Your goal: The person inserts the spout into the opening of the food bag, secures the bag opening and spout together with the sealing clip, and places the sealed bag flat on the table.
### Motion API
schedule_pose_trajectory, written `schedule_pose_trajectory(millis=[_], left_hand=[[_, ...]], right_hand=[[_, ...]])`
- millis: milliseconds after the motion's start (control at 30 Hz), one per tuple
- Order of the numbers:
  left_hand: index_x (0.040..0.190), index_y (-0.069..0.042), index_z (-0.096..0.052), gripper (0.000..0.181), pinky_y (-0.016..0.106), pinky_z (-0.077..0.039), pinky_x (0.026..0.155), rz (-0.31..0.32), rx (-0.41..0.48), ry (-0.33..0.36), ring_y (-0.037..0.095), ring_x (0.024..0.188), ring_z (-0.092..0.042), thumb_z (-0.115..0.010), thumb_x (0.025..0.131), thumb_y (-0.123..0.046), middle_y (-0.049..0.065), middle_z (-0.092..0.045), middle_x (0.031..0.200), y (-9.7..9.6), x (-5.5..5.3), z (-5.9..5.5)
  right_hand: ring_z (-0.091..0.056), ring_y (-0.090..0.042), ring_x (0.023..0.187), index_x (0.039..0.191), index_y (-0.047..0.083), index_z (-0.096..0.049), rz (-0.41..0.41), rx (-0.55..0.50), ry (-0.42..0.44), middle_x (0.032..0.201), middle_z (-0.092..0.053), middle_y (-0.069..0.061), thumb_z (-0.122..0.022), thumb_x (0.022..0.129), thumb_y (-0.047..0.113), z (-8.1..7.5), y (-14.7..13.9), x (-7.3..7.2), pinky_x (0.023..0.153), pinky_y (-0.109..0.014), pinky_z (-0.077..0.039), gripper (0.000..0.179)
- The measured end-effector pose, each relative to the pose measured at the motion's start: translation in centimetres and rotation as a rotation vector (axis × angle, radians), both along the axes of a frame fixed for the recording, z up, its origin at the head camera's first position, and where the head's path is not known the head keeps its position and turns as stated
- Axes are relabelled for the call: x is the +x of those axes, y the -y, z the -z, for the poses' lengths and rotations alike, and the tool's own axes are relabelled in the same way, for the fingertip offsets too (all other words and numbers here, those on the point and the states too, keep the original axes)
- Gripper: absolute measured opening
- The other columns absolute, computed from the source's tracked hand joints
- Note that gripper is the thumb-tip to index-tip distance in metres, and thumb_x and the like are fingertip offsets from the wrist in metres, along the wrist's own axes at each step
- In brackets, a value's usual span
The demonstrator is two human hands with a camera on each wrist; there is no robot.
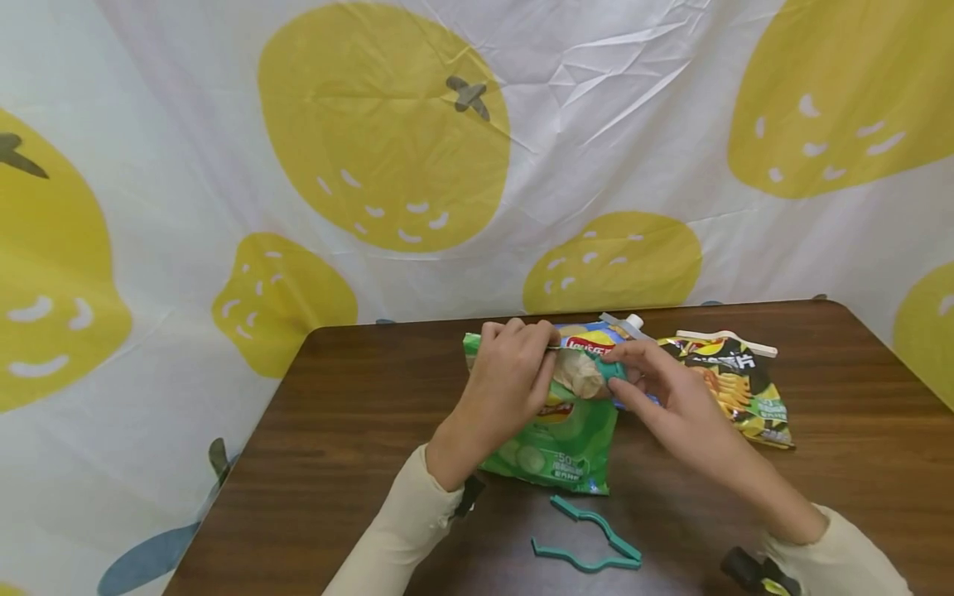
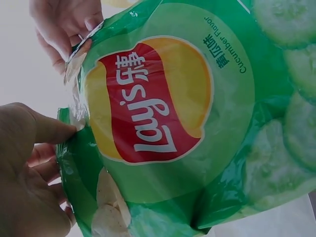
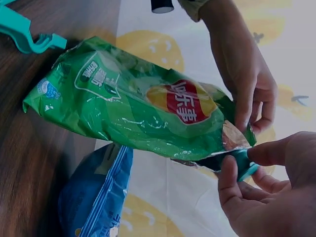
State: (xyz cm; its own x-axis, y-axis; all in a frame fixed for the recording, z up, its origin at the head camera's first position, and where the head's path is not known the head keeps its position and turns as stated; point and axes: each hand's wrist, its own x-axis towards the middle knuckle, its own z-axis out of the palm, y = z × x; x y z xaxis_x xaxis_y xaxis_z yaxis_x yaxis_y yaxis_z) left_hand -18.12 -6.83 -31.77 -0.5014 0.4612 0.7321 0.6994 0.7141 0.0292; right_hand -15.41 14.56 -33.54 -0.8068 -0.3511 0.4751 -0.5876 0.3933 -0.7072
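A green Lay's cucumber-flavor chip bag [image 1: 547, 443] stands on the table between my hands, its top edge partly torn or opened. My left hand [image 1: 510, 368] pinches that top edge on the left, thumb on the near side in the left wrist view. With thumb and fingers my right hand [image 1: 674, 406] holds a small teal plastic piece [image 3: 243, 163] at the bag's right top corner. Crumpled beige lining of the bag shows beside it. A teal hinged bag clip [image 1: 592, 568] lies spread apart on the table in front of the bag.
Behind the green bag is a blue chip bag [image 1: 596, 331] with a grey clip and a white cap [image 1: 634, 323]. To the right lies a black and yellow snack bag [image 1: 734, 389] with a white clip [image 1: 726, 338] along its top. A lemon-print cloth [image 1: 417, 281] hangs behind the table.
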Motion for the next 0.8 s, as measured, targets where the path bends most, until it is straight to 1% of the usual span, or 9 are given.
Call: schedule_pose_trajectory(millis=[100,200,267,333,433,533,633,733,800], left_hand=[[0.090,-0.016,-0.057,0.008,0.031,-0.032,0.072,-0.003,0.005,-0.007,0.011,0.071,-0.047,-0.050,0.089,-0.015,-0.007,-0.058,0.079,0.0,-0.1,0.1],[0.090,-0.015,-0.057,0.007,0.031,-0.031,0.072,-0.008,0.010,-0.013,0.011,0.071,-0.046,-0.050,0.089,-0.016,-0.007,-0.058,0.078,-0.1,-0.2,0.2],[0.090,-0.015,-0.057,0.007,0.030,-0.031,0.071,-0.012,0.012,-0.018,0.011,0.070,-0.046,-0.050,0.089,-0.016,-0.007,-0.058,0.078,-0.1,-0.2,0.2],[0.090,-0.015,-0.058,0.008,0.030,-0.031,0.071,-0.016,0.014,-0.024,0.011,0.070,-0.046,-0.050,0.089,-0.016,-0.007,-0.057,0.077,-0.1,-0.3,0.2],[0.090,-0.015,-0.058,0.007,0.030,-0.032,0.071,-0.019,0.017,-0.032,0.011,0.070,-0.046,-0.051,0.089,-0.016,-0.007,-0.057,0.077,-0.1,-0.4,0.2],[0.090,-0.016,-0.058,0.007,0.030,-0.032,0.072,-0.012,0.026,-0.028,0.010,0.069,-0.046,-0.051,0.089,-0.016,-0.007,-0.058,0.078,-0.1,-0.5,0.2],[0.090,-0.016,-0.058,0.007,0.031,-0.032,0.072,-0.015,0.039,-0.028,0.011,0.071,-0.046,-0.052,0.089,-0.017,-0.007,-0.058,0.079,-0.2,-0.6,0.2],[0.095,-0.015,-0.058,0.009,0.033,-0.033,0.076,-0.055,0.025,-0.075,0.014,0.080,-0.048,-0.053,0.089,-0.018,-0.004,-0.059,0.088,-0.3,-0.6,0.5],[0.099,-0.015,-0.058,0.012,0.035,-0.034,0.078,-0.092,-0.016,-0.152,0.017,0.089,-0.048,-0.053,0.088,-0.019,-0.001,-0.058,0.097,-0.4,-0.5,0.7]], right_hand=[[-0.057,-0.009,0.100,0.119,0.020,-0.047,-0.004,0.012,0.041,0.115,-0.054,0.008,-0.054,0.090,0.018,0.1,-0.2,-0.1,0.074,-0.023,-0.049,0.030],[-0.057,-0.011,0.097,0.118,0.020,-0.046,-0.019,0.004,0.066,0.114,-0.054,0.004,-0.053,0.090,0.018,0.3,-0.3,-0.2,0.072,-0.024,-0.049,0.028],[-0.058,-0.011,0.091,0.117,0.020,-0.047,-0.024,-0.008,0.078,0.112,-0.054,0.004,-0.055,0.089,0.018,0.3,-0.1,-0.2,0.069,-0.023,-0.048,0.029],[-0.057,-0.011,0.087,0.115,0.019,-0.048,-0.026,-0.018,0.073,0.110,-0.054,0.004,-0.059,0.086,0.016,0.3,0.0,-0.2,0.067,-0.023,-0.048,0.031],[-0.056,-0.011,0.082,0.112,0.017,-0.050,-0.013,-0.022,0.036,0.107,-0.056,0.002,-0.063,0.082,0.012,-0.3,0.5,0.1,0.064,-0.022,-0.047,0.033],[-0.055,-0.013,0.079,0.107,0.011,-0.051,-0.024,-0.041,0.002,0.101,-0.058,-0.003,-0.063,0.082,0.005,-1.1,0.8,0.5,0.064,-0.022,-0.047,0.029],[-0.054,-0.016,0.074,0.104,0.007,-0.050,-0.049,-0.059,0.023,0.098,-0.059,-0.006,-0.061,0.083,0.003,-1.7,0.9,0.8,0.063,-0.023,-0.047,0.025],[-0.055,-0.017,0.076,0.104,0.006,-0.049,-0.066,-0.066,0.047,0.099,-0.059,-0.008,-0.059,0.084,0.003,-1.9,1.0,0.8,0.064,-0.024,-0.047,0.023],[-0.056,-0.017,0.082,0.105,0.005,-0.049,-0.060,-0.060,0.043,0.101,-0.058,-0.008,-0.059,0.084,0.003,-1.8,1.1,0.7,0.066,-0.022,-0.047,0.023]])
